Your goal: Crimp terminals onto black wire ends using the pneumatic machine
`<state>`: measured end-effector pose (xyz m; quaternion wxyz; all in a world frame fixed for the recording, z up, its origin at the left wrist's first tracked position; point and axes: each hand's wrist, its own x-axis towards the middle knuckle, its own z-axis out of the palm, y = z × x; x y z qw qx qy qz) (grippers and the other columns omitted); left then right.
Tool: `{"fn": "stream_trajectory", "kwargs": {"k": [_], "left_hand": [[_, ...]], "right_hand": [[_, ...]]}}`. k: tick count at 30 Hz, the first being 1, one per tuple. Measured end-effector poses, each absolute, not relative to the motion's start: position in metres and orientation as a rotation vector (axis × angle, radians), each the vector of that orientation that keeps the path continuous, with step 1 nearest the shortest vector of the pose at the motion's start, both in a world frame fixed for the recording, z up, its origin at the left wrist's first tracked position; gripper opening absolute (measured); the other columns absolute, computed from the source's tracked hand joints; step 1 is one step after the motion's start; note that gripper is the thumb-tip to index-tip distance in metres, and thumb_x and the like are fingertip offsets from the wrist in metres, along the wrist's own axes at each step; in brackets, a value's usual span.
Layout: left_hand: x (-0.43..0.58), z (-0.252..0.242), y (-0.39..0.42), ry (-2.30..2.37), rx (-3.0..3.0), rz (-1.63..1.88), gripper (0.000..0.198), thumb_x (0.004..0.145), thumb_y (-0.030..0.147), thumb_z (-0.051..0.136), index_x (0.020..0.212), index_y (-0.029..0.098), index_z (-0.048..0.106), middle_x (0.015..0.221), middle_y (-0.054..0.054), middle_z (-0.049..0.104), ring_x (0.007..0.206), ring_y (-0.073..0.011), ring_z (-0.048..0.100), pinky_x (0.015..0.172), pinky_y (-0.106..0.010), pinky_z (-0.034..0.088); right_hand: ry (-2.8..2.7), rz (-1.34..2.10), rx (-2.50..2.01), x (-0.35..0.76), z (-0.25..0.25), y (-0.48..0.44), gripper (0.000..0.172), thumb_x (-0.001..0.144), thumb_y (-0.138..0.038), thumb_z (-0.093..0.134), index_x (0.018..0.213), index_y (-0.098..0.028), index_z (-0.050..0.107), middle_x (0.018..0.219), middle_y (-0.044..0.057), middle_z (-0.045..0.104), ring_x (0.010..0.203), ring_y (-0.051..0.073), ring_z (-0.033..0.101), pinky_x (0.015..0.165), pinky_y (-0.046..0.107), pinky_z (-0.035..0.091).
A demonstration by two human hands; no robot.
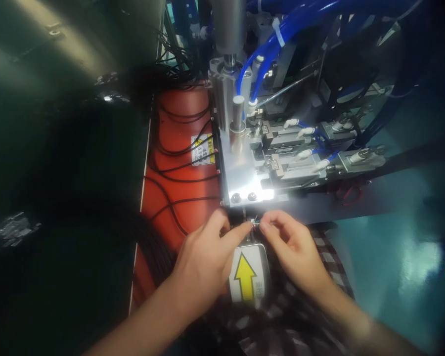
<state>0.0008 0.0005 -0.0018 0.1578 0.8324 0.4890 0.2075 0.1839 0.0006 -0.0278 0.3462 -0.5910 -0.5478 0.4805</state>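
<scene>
The right hand pinches fine wires, too small to count, between thumb and forefinger; they lie between the two hands' fingertips. The left hand has one fingertip right at them, though whether it grips I cannot tell. Just above is one metal plate with two bolts; below, one yellow arrow label; on the red panel, one warning label

orange-red desk, thin black cables kinda looped all over it, white-and-yellow label stuck flat, fatter black bundle crossing its left edge
</scene>
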Motion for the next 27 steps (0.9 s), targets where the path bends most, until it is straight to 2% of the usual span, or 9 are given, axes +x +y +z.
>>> {"fn": "stream_trajectory", "kwargs": {"k": [5,22,27], "left_hand": [[0.001,-0.001,0.0,1.406,2.377,0.587,0.034,0.089,0.012,0.046,0.114,0.018,0.069,0.079,-0.004,0.05,0.06,-0.0123,0.053,0.051,-0.022,0.048],[-0.001,-0.002,0.001,1.406,2.404,0.572,0.033,0.091,0.016,0.045,0.115,0.021,0.067,0.08,-0.002,0.05,0.061,-0.0108,0.051,0.052,-0.02,0.047],[0.0,0.0,0.0,1.426,2.405,0.548,0.033,0.091,0.017,0.045,0.115,0.021,0.067,0.079,-0.002,0.05,0.062,-0.011,0.052,0.052,-0.019,0.047]], "right_hand": [[-1.588,1.062,-1.555,0.183,-0.021,0.001,0.015,0.093,-0.025,0.048,0.082,-0.019,0.055,0.077,0.002,0.058,0.071,0.016,0.055,0.065,0.029,0.044],[-1.695,0.989,-1.582,0.184,-0.019,0.005,0.013,0.093,-0.022,0.046,0.082,-0.02,0.052,0.076,0.002,0.059,0.069,0.017,0.055,0.064,0.03,0.042],[-1.811,0.839,-1.607,0.181,-0.018,0.004,0.012,0.093,-0.02,0.044,0.083,-0.019,0.052,0.075,0.003,0.059,0.067,0.017,0.056,0.063,0.031,0.041]]}}
